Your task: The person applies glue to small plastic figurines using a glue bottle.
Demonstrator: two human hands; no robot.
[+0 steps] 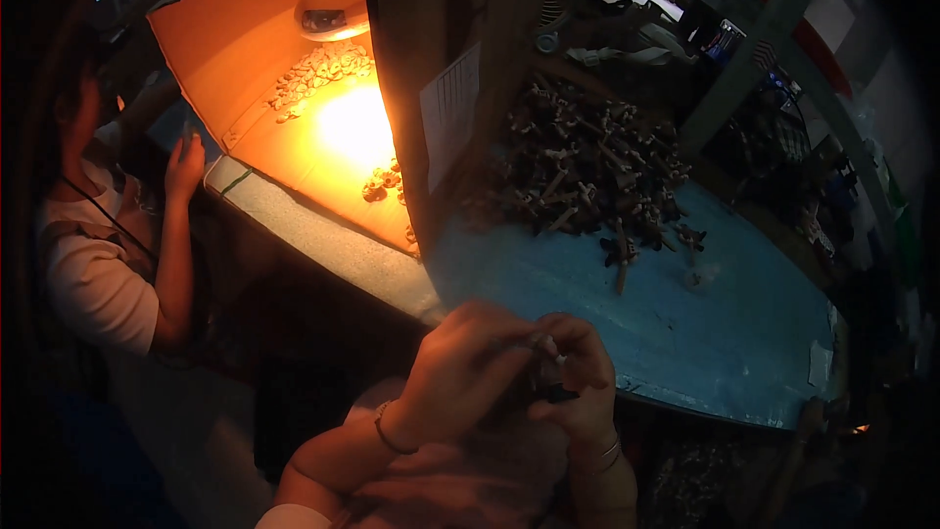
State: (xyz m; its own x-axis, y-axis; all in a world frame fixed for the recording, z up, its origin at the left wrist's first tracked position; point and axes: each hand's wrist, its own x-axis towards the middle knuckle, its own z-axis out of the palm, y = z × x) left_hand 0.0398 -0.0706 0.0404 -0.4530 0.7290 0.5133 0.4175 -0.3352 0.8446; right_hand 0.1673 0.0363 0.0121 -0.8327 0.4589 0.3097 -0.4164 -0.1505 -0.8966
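Dark small part (pixel 550 384) pinched between both hands below tabletop (pixel 725 353) edge | left hand (pixel 460 372) fingers curled around it, right hand (pixel 580 382) fingertips gripping | advise: hold close, steady wrists, lighting dim | pile (pixel 587 167) well apart

A white rectangular paper sheet (pixel 451 116) with faint ruled lines hangs on the side of the tall brown cardboard divider (pixel 436 59) that stands upright between the two work places, just left of the heap of parts. Left of the divider an open orange-lit cardboard box (pixel 230 49) lies tilted on the pale surface (pixel 323 235), its flaps spread (a lamp glows inside it). A small white paper slip (pixel 819 364) sticks near the right edge of the blue surface (pixel 705 343).
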